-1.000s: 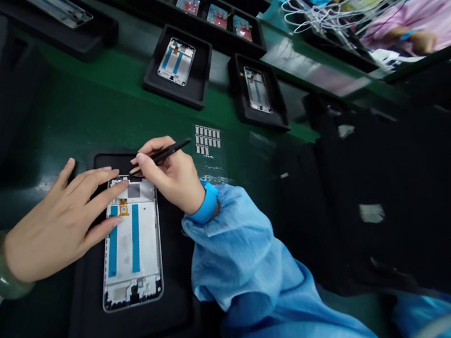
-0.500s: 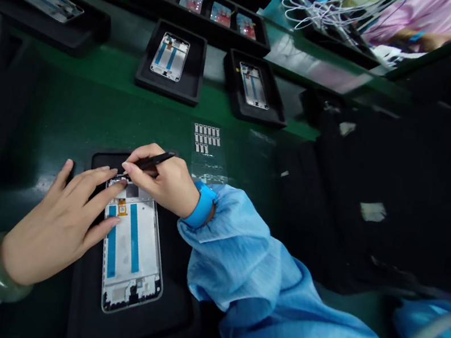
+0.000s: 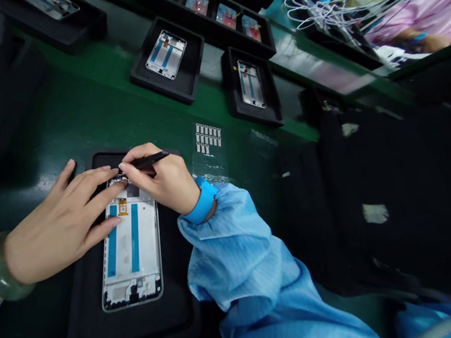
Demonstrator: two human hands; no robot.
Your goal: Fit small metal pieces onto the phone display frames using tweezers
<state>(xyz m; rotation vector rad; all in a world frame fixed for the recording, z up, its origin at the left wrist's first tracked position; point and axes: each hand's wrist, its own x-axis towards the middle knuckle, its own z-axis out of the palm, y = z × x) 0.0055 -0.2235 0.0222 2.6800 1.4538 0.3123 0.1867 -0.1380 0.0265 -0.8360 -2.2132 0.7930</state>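
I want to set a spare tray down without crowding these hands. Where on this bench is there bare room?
The green bench lies bare between the upper trays and the black work tray, left of the label sheet. It's crowded over the phone frame, where the left hand and the right hand, holding tweezers, meet.

Right hand [image 3: 165, 179] lowered tweezers [image 3: 149, 160] to phone frame [image 3: 122, 244].
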